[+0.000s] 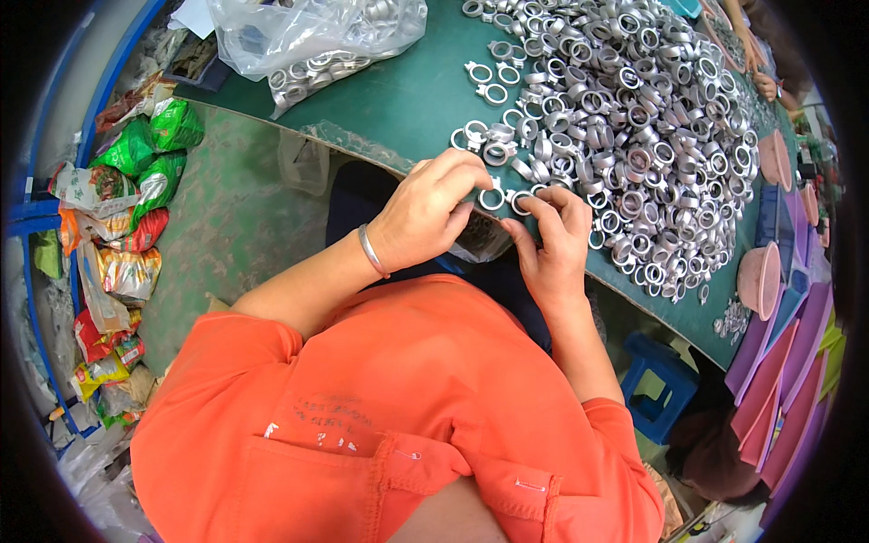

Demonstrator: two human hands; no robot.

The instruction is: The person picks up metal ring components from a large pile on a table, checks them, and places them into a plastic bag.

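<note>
At the near edge of the green table (434,100), my left hand (430,206) is curled, with its fingertips closed at a small silver metal ring (491,196). A thin bangle circles that wrist. Close by on the right, my right hand (559,242) bends its thumb and index finger around another metal ring (520,203), which lies at the table edge. Part of each ring is covered by fingers. Just beyond both hands spreads a large heap of metal rings (634,118), each with small side lugs. Under the edge, between my hands, a clear bag or container (482,239) shows partly.
A clear plastic bag of rings (317,41) lies at the table's far left. Colourful packets (127,208) line the left side. Pink tubs (759,279) and purple and pink bins stand at right, above a blue stool (659,385). Another person's hand (767,87) appears far right.
</note>
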